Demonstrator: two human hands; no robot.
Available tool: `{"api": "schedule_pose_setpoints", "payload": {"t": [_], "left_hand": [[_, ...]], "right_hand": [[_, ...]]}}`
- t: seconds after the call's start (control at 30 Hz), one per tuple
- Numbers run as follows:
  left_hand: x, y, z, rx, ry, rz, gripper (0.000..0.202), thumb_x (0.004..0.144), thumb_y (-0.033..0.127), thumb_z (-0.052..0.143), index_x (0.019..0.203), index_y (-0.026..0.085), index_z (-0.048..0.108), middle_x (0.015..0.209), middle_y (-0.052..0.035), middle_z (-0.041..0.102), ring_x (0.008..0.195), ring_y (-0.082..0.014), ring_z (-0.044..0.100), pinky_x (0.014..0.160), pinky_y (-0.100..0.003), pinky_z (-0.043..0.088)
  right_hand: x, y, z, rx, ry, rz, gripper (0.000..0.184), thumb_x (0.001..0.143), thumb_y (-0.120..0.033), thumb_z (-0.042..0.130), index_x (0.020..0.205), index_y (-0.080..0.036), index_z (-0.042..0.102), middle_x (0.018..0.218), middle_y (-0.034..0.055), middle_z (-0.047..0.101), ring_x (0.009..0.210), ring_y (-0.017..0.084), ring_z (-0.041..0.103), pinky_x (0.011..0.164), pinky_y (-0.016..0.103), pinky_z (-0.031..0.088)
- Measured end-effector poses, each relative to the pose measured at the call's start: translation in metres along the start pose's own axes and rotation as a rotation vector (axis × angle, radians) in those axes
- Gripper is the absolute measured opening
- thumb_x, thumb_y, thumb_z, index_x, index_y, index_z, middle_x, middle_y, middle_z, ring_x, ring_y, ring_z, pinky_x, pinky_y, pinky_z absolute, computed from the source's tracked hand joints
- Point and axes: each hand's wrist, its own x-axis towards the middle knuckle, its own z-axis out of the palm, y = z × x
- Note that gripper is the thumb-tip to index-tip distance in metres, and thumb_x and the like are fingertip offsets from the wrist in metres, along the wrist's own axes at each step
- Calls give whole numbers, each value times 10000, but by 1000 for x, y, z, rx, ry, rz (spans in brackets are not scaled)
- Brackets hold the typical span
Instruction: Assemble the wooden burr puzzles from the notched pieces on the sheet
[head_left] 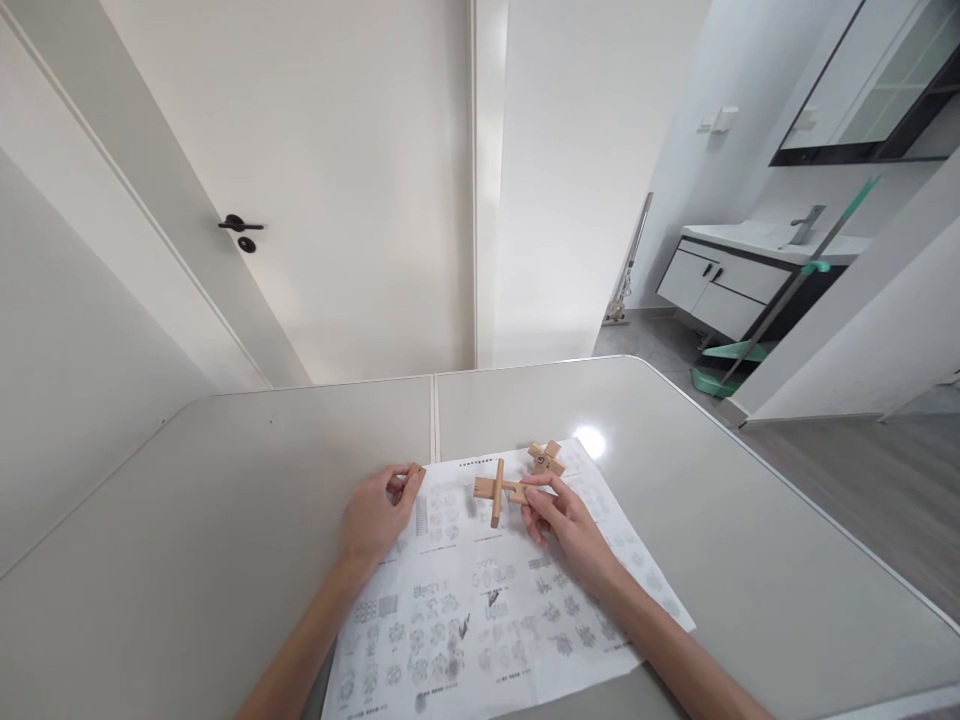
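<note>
My right hand [564, 522] is closed on one end of a wooden puzzle piece [484, 488], a notched bar with a thinner wooden stick [497, 495] set crosswise over it. The pair forms a cross above a printed instruction sheet [517, 635]. Just beyond those fingers, a small cluster of joined wooden pieces [546, 458] with a dark mark lies by the sheet's far edge. My left hand [377, 515] rests at the sheet's upper left corner, its fingers pinched around a small wooden piece [419, 472]; only its brown end shows.
The sheet lies on a pale grey table [225, 560] with a seam running away from me. A white door with a black handle [241, 224] stands behind. To the right are a washbasin cabinet [724, 280] and a green dustpan [716, 383].
</note>
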Motion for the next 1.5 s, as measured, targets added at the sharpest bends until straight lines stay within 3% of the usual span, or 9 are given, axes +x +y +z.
{"api": "schedule_pose_setpoints", "payload": {"t": [0.13, 0.33, 0.43, 0.57, 0.63, 0.8, 1.03, 1.33, 1.5], "left_hand": [[0, -3, 2, 58, 58, 66, 320, 936, 514, 567, 883, 255, 748, 894, -46, 752, 914, -264, 682, 778, -351, 530], [-3, 3, -1, -119, 105, 196, 289, 947, 454, 582, 1091, 227, 685, 1153, -96, 680, 1123, -285, 625, 981, -428, 514], [-15, 17, -4, -312, -85, 313, 377, 941, 444, 616, 1276, 272, 601, 1357, -89, 605, 1210, -268, 600, 1024, -412, 504], [-36, 35, -1, -449, -383, 442, 980, 705, 509, 875, 1523, 320, 368, 1526, -124, 491, 1326, -344, 522, 1090, -487, 466], [-44, 41, 3, -481, -462, 448, 1115, 677, 494, 907, 1574, 328, 265, 1558, -131, 458, 1380, -350, 481, 1126, -503, 438], [-48, 48, 4, -498, -478, 447, 918, 710, 414, 878, 1491, 312, 407, 1433, -114, 578, 1321, -337, 548, 1129, -505, 438], [-31, 48, -22, -410, -436, 498, 771, 651, 287, 843, 1348, 317, 515, 1294, -61, 650, 1183, -301, 605, 1060, -456, 471], [-24, 43, -31, -340, -428, 535, 807, 611, 298, 854, 1343, 333, 516, 1268, -63, 661, 1181, -323, 602, 1034, -456, 472], [-36, 42, -38, -344, -466, 498, 788, 634, 323, 864, 1337, 341, 507, 1315, -63, 637, 1233, -331, 571, 1094, -493, 431]], "right_hand": [[-1, -3, 1, 3, -11, 4, 442, 885, -639, 685, 1006, -230, 570, 674, -24, 594, 540, 138, 461, 561, 295, 375], [-4, -8, 4, -16, -81, 25, 427, 906, -633, 663, 1029, -233, 576, 685, -20, 599, 544, 141, 473, 568, 299, 379], [-5, -6, 4, -35, -139, 31, 421, 919, -625, 650, 1055, -232, 585, 691, -13, 619, 546, 146, 481, 573, 304, 394], [-7, -6, 5, -75, -217, 29, 421, 938, -621, 627, 1067, -222, 586, 686, -10, 638, 540, 136, 489, 577, 298, 405], [-8, -7, 5, -84, -266, 28, 421, 941, -620, 624, 1074, -223, 583, 678, -16, 636, 532, 130, 491, 571, 291, 403], [-8, -8, 3, -117, -295, 34, 443, 932, -646, 621, 1066, -224, 595, 658, -24, 627, 512, 127, 471, 571, 290, 395], [-7, -10, 6, -133, -243, 12, 434, 938, -645, 612, 1040, -223, 591, 622, -45, 562, 519, 125, 438, 592, 288, 364], [-7, -4, 11, -128, -195, -25, 412, 969, -634, 574, 1011, -224, 586, 599, -44, 566, 533, 131, 454, 617, 290, 378], [-13, -14, 20, -136, -275, 8, 380, 986, -617, 563, 1014, -238, 565, 590, -53, 550, 544, 132, 444, 642, 301, 385]]}}
